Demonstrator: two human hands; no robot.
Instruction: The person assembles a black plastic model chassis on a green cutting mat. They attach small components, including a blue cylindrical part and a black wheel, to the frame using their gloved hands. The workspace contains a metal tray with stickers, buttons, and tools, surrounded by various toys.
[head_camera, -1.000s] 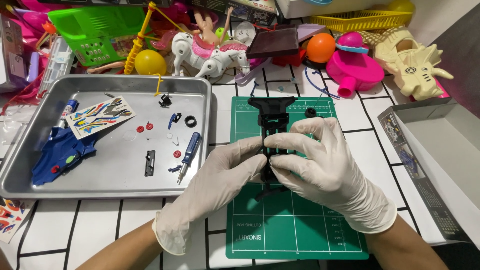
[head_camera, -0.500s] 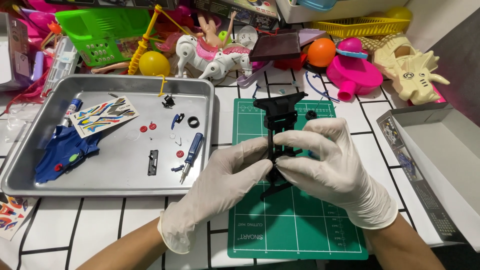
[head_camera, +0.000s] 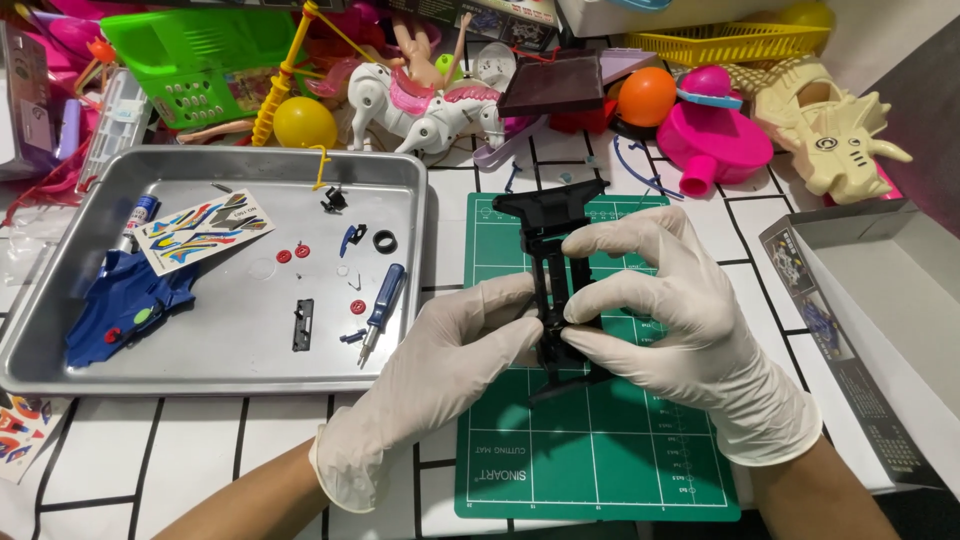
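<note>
Both hands wear white gloves and hold a black plastic toy-car chassis (head_camera: 553, 225) over a green cutting mat (head_camera: 590, 450). My left hand (head_camera: 440, 370) grips the chassis from its left side near the middle. My right hand (head_camera: 675, 320) pinches it from the right, with fingertips on the centre of the frame. The chassis lies lengthwise, its wide front end pointing away from me. Its rear end is partly hidden under my fingers.
A metal tray (head_camera: 215, 355) at left holds a blue car body (head_camera: 125, 305), a sticker sheet (head_camera: 200, 230), a blue screwdriver (head_camera: 380, 312), a small black tyre (head_camera: 385, 241) and small red parts. Colourful toys crowd the back. An open grey box (head_camera: 880, 300) stands at right.
The camera view has shifted slightly. Both hands stay on the chassis, with the fingers of my right hand adjusting on its middle.
</note>
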